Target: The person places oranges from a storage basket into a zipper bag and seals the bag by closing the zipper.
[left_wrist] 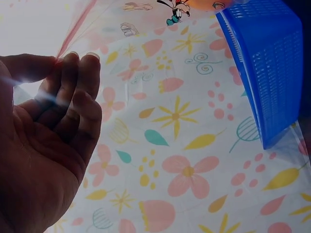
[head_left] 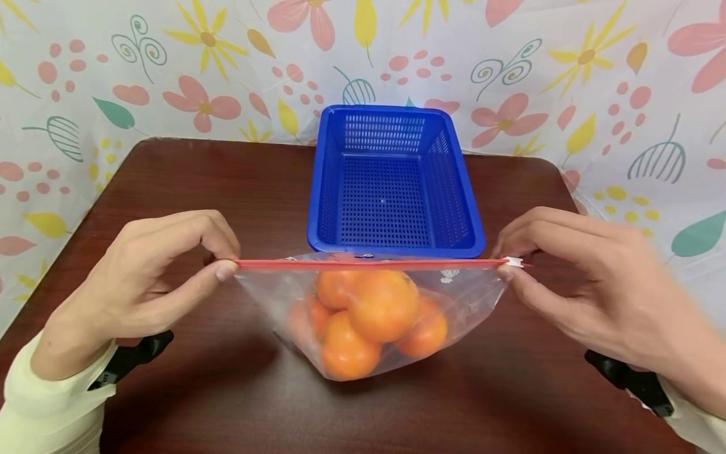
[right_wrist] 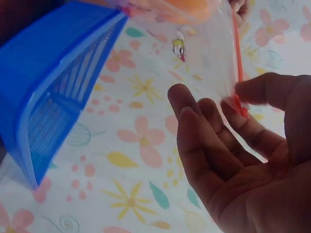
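Note:
A clear zip bag point(head_left: 471, 302) with a red zip strip hangs stretched between both hands in the head view. Several oranges point(head_left: 383, 306) lie bunched in its lower part. The left hand point(head_left: 153, 271) pinches the left end of the red strip between thumb and fingers. At the other end the right hand point(head_left: 601, 284) pinches the strip beside a white slider point(head_left: 513, 261). The strip runs straight, its two edges together along its length. Printed cartoon figures show on the bag point(left_wrist: 146, 17) in the left wrist view. The right wrist view shows the right fingertips point(right_wrist: 232, 108) at the strip's corner.
Behind the bag, a blue plastic basket point(head_left: 317, 183) with perforated walls stands on the dark brown table point(head_left: 215, 391); no contents show in it. A white cloth point(head_left: 255, 75) with printed flowers and leaves hangs along the table's back. Dark straps point(head_left: 133, 359) sit at both wrists.

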`<state>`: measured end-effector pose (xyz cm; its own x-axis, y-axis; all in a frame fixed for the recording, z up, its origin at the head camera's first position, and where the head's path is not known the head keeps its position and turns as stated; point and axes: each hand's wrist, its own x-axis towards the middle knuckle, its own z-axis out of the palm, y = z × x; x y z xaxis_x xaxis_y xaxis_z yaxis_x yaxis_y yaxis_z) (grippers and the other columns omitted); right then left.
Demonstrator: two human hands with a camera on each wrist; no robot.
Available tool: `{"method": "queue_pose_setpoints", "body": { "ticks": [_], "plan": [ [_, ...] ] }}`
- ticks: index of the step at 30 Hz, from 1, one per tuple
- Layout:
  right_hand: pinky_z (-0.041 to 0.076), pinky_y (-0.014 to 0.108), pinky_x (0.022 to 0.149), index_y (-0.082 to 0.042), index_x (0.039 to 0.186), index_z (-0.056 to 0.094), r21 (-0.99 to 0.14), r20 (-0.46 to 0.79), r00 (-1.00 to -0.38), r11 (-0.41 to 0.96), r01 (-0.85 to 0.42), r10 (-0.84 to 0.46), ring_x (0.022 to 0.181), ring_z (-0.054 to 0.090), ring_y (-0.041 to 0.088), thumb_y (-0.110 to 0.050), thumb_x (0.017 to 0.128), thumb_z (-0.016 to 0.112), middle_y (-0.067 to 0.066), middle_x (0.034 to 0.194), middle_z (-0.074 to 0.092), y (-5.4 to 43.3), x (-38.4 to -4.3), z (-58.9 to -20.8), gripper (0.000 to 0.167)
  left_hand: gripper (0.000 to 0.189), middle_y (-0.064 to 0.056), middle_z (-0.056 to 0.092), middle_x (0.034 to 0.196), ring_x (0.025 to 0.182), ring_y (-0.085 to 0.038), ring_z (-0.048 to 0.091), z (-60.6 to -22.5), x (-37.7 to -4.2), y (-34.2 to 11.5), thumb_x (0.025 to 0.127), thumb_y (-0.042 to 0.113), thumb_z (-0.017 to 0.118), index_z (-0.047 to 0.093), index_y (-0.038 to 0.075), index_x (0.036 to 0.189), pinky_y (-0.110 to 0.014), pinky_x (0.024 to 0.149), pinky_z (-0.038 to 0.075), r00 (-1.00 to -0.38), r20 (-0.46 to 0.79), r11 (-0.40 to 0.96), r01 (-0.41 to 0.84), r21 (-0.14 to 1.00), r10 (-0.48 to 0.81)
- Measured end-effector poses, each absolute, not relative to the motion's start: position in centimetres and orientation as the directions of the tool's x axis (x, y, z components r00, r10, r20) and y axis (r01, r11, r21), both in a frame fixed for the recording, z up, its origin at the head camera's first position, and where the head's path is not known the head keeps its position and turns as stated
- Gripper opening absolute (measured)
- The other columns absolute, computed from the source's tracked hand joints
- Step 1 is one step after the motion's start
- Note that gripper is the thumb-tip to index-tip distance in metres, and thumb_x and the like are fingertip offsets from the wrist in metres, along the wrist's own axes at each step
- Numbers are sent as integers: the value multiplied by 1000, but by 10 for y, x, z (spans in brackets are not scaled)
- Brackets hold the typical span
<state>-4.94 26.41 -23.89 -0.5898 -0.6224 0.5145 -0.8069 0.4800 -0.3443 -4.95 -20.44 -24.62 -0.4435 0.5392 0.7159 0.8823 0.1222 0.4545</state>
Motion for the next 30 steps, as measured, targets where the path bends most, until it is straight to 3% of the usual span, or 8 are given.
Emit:
{"method": "queue_pose_setpoints", "body": {
  "ticks": [3, 9, 14, 20, 23, 27, 30],
  "plan": [
    [50, 14, 88, -21, 117, 74, -427, 451, -653, 496, -757, -609, 92, 70, 11, -2, 92, 76, -5, 111, 75, 249, -45, -232, 32, 15, -1, 67, 88, 83, -8, 60, -248, -48, -207, 102, 9, 65, 66, 2, 88, -18, 81, 46, -470, 718, 151, 873, 463, 513],
    [52, 18, 67, -18, 111, 67, -565, 375, -747, 503, -654, -550, 79, 68, 5, 10, 95, 69, -10, 112, 73, 210, -37, -217, 32, 12, -11, 75, 103, 93, -13, 70, -254, -44, -221, 102, 1, 57, 60, -5, 93, -18, 81, 48, -563, 692, 202, 821, 535, 452],
    [52, 21, 64, -12, 107, 62, -634, 369, -757, 449, -630, -539, 81, 65, 10, 7, 100, 66, -8, 112, 73, 194, -46, -217, 20, 10, -14, 78, 103, 88, -12, 72, -260, -46, -236, 100, -6, 52, 54, -13, 93, -16, 76, 49, -604, 710, 155, 790, 594, 362],
    [49, 22, 58, -12, 107, 62, -666, 365, -731, 386, -638, -576, 71, 64, 11, -1, 104, 64, -7, 108, 73, 173, -63, -218, 12, 10, -5, 76, 100, 80, -10, 65, -261, -46, -252, 100, -11, 45, 49, -20, 95, -15, 77, 49, -667, 705, 185, 744, 642, 242],
    [48, 23, 54, -13, 109, 63, -689, 329, -744, 390, -610, -581, 63, 64, 11, -5, 105, 64, -7, 103, 73, 163, -69, -219, 9, 10, -9, 71, 97, 78, -14, 63, -263, -51, -259, 101, -14, 42, 46, -22, 99, -15, 77, 54, -711, 673, 70, 696, 714, 206],
    [40, 26, 48, -13, 108, 64, -704, 302, -766, 409, -580, -567, 50, 53, 14, -9, 105, 65, -3, 87, 67, 146, -81, -219, 5, 9, -6, 58, 84, 71, -14, 54, -263, -59, -268, 103, -11, 43, 49, -17, 101, -13, 70, 50, -754, 640, 59, 653, 755, 149],
    [51, 23, 56, -8, 105, 62, -754, 275, -772, 370, -543, -572, 57, 61, 17, -6, 106, 63, 2, 87, 65, 133, -94, -219, 2, 11, -1, 47, 79, 71, -13, 45, -259, -64, -275, 106, -4, 46, 56, -4, 101, -16, 67, 39, -778, 621, 270, 621, 736, 98]
  ]
}}
